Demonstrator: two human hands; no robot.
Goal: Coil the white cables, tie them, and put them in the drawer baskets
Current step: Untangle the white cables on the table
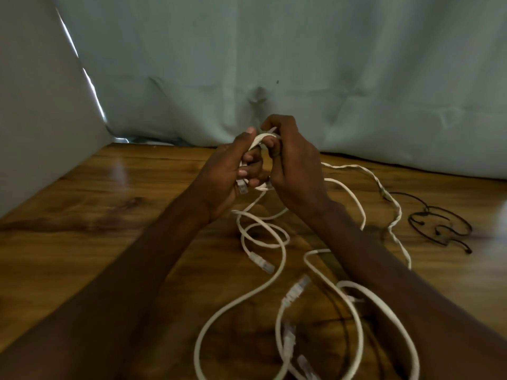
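Both hands are raised over the wooden table and meet on a small coil of white cable. My left hand grips the coil's loops, and a clear plug hangs below its fingers. My right hand curls round the coil from the right side. The rest of that cable drops to the table and runs into loose white cables with clear plugs spread between my forearms and toward the near edge.
Thin black ties lie on the table at the right. A pale green curtain hangs along the table's far edge. A white wall stands on the left. No drawer or basket is in view.
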